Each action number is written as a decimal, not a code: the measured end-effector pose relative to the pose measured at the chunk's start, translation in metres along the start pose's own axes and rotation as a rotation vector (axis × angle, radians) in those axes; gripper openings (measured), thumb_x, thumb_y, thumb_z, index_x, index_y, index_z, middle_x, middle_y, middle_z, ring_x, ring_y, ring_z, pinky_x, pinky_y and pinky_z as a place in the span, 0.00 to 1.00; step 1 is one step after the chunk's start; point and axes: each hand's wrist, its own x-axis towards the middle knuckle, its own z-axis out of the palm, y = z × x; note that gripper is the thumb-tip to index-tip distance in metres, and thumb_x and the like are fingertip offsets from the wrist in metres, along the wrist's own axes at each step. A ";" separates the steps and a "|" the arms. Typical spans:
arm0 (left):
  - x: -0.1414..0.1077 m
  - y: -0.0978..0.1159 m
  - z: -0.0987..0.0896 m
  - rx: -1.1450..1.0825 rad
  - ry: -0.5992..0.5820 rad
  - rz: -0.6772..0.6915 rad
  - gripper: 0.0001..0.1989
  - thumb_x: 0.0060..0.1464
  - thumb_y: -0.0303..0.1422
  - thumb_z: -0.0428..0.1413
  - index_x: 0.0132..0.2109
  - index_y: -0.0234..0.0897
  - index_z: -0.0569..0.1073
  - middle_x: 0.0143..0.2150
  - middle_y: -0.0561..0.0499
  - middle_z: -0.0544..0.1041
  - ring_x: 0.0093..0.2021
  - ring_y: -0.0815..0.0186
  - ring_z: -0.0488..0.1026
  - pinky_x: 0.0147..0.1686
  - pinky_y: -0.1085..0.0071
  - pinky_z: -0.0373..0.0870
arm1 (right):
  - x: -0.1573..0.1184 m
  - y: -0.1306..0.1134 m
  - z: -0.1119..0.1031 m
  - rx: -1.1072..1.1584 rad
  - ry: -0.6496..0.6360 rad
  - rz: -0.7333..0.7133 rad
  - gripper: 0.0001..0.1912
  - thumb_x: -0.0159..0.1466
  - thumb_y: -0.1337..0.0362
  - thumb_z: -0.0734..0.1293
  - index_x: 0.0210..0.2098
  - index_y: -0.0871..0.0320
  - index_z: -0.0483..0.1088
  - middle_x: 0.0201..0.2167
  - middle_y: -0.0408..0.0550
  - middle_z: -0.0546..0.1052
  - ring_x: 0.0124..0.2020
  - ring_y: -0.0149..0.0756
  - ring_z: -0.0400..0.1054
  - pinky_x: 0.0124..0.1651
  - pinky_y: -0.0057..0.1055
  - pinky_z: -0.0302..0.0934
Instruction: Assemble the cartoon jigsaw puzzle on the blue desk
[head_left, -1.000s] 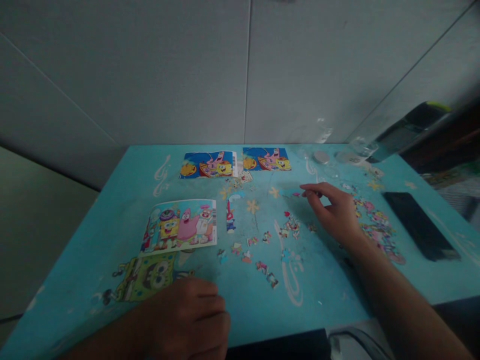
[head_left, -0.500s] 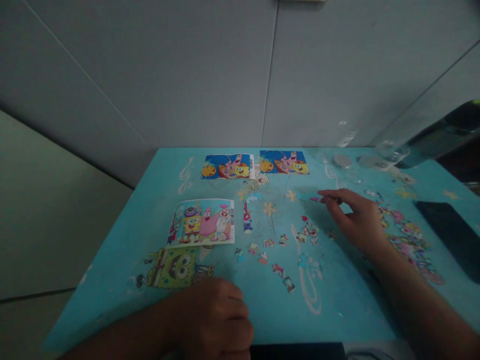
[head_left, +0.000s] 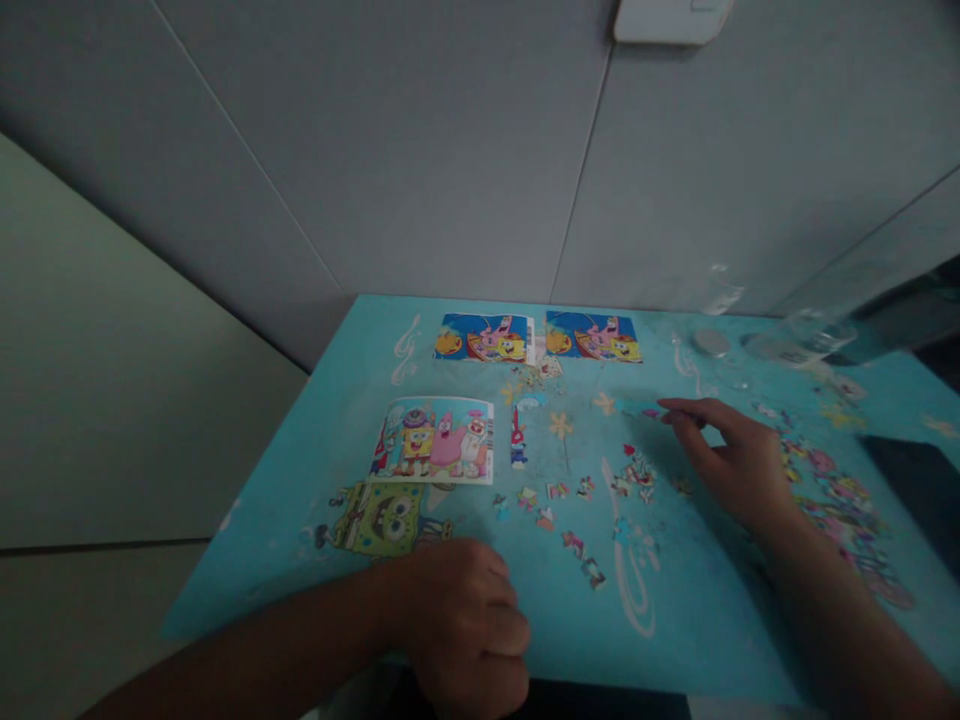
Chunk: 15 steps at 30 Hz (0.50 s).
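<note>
My right hand [head_left: 686, 418] reaches over the right-centre of the table, its thumb and forefinger pinched at the end of a small strip of blue and pink puzzle pieces [head_left: 639, 410]. Curled into a fist at the front edge, my left hand [head_left: 476, 625] shows nothing in its fingers. A joined L-shaped run of pieces [head_left: 518, 437] lies at the centre. Beside it on the left is a cartoon picture card [head_left: 433, 441]. Loose pieces [head_left: 557, 491] are scattered between my hands, and a small cluster [head_left: 637, 474] sits below my right hand's fingertips.
Two blue picture cards [head_left: 484, 339] [head_left: 592, 336] lie near the wall. A large heap of pieces [head_left: 844, 490] is right of my right forearm, beside a dark flat object [head_left: 911, 490]. Clear containers [head_left: 814, 335] and a dark bottle-like shape [head_left: 907, 310] stand at the back right.
The camera view has shifted, so the table appears further right and more of the wall shows. My right hand keeps its pinch by the strip; my left hand remains closed at the front edge.
</note>
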 end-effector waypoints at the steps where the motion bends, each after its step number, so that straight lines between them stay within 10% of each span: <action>1: -0.001 0.000 0.000 0.008 -0.018 0.005 0.19 0.49 0.29 0.58 0.21 0.40 0.54 0.21 0.59 0.53 0.19 0.71 0.55 0.18 0.67 0.44 | 0.000 0.001 0.000 -0.010 -0.001 0.000 0.14 0.69 0.58 0.65 0.50 0.53 0.78 0.42 0.50 0.82 0.39 0.42 0.76 0.28 0.32 0.74; 15: 0.000 0.003 0.008 0.121 -0.124 -0.149 0.22 0.60 0.36 0.59 0.21 0.40 0.60 0.17 0.59 0.57 0.17 0.73 0.58 0.17 0.68 0.52 | -0.004 0.019 -0.002 -0.041 0.013 0.086 0.11 0.67 0.55 0.66 0.47 0.40 0.77 0.40 0.48 0.83 0.40 0.51 0.79 0.37 0.44 0.72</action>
